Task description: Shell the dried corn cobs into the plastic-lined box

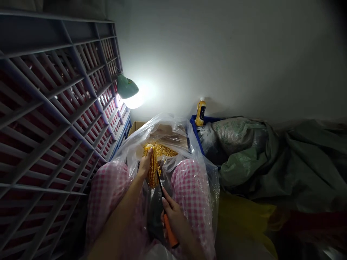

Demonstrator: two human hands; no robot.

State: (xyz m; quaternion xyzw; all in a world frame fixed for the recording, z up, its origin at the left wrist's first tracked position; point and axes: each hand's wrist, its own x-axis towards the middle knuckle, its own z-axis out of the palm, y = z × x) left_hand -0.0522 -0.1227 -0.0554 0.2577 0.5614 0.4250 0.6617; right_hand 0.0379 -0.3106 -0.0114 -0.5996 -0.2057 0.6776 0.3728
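Note:
My left hand (145, 163) is closed around an ear of dried yellow corn (153, 169), held nearly upright between my knees. My right hand (173, 213) grips a screwdriver (170, 233) by its orange handle. The dark shaft points up and away, its tip against the right side of the cob, where a few kernels stand loose. Below and beyond lies a pile of loose corn kernels (164, 150) in a clear plastic bag (179, 126). The bag lines a cardboard box (137, 126) and drapes over my legs in pink checked cloth.
Stacked slatted plastic crates (73, 119) rise close on the left, with a lit lamp (127, 86) hanging from them. At right, a blue bin (193, 126) holds bags and a yellow bottle (201, 112). Green sheeting (298, 162) and a yellow bag (241, 216) lie further right.

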